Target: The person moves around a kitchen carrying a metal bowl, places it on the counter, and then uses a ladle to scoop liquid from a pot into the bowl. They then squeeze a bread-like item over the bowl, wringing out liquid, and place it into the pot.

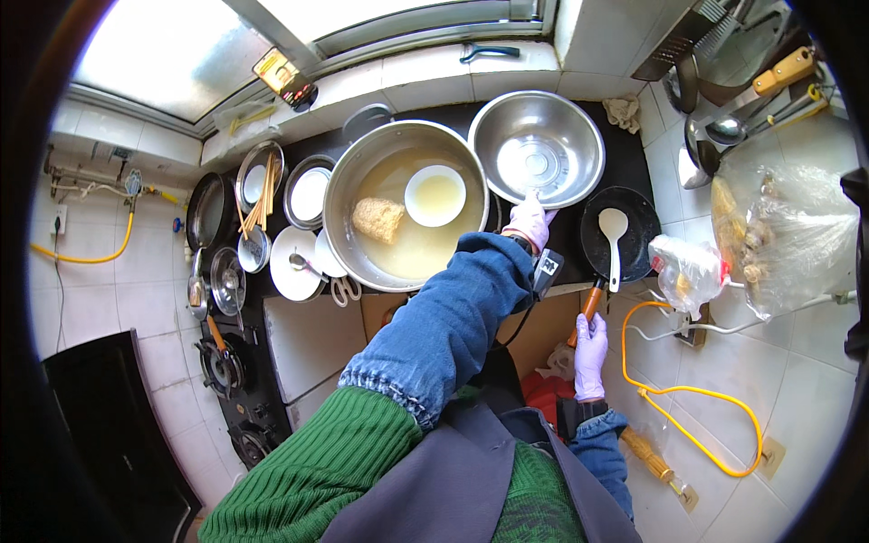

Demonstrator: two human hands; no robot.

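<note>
Both my hands wear thin lilac gloves. My left hand [529, 222] grips the near rim of a wide stainless steel bowl [567, 139], which has nothing in it. Lower right, my right hand [590, 356] holds the brown handle [589, 305] of a small black frying pan [631, 254]. Inside that pan lies a white rice paddle [614, 234]. Left of the steel bowl stands a large metal pot [333, 210] of cloudy liquid. In the pot are a white bowl [458, 193] with some liquid in it and a tan loofah-like scrubber [378, 219].
Left of the pot crowd plates [292, 265], small metal bowls, chopsticks [265, 197], scissors [346, 290] and pans. A gas stove [248, 407] adjoins them. Plastic bags [791, 237] and utensils hang on the right wall, above a yellow hose [706, 390]. A peeler [489, 51] lies on the sill.
</note>
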